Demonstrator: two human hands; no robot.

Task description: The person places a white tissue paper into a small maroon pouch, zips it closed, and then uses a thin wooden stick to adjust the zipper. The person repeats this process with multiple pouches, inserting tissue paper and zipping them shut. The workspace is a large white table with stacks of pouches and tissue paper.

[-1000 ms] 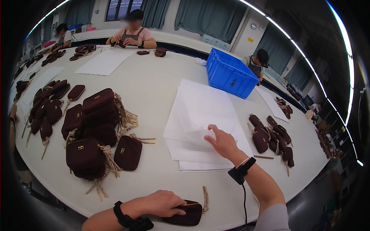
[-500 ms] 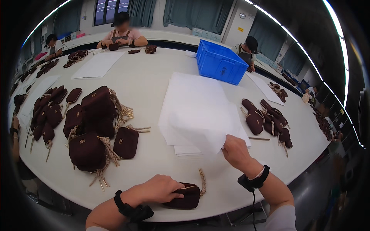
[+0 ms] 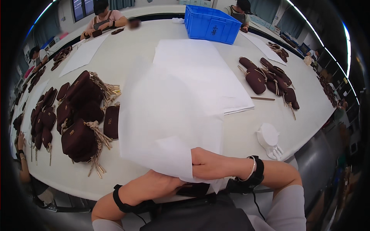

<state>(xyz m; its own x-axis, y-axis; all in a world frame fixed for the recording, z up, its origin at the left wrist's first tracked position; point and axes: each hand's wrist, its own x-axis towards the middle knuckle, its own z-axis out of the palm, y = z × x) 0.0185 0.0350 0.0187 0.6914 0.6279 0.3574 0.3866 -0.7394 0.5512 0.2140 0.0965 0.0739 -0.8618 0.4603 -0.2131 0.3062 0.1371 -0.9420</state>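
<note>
My right hand [image 3: 208, 165] is closed on the near edge of a thin white sheet of paper [image 3: 169, 111], which spreads out over the table and looks partly see-through. Beside it, and partly under the sheet, my left hand [image 3: 160, 184] rests by a dark maroon fabric pouch [image 3: 194, 189] at the table's near edge. The paper and my right hand cover the left fingers, so their grip on the pouch does not show. Farther back lies a stack of white sheets [image 3: 192, 57].
Maroon pouches with beige cords are heaped at left [image 3: 83, 134]; another pile [image 3: 266, 77] lies at right, near a thin brown stick [image 3: 263, 99]. A blue crate [image 3: 212, 25] stands at the back. A small white object [image 3: 268, 138] sits at right. Co-workers sit across the table.
My right hand has drawn the sheet off the stack, toward me and left, beside my left hand. The pouch is now mostly covered. The view has tilted down.
</note>
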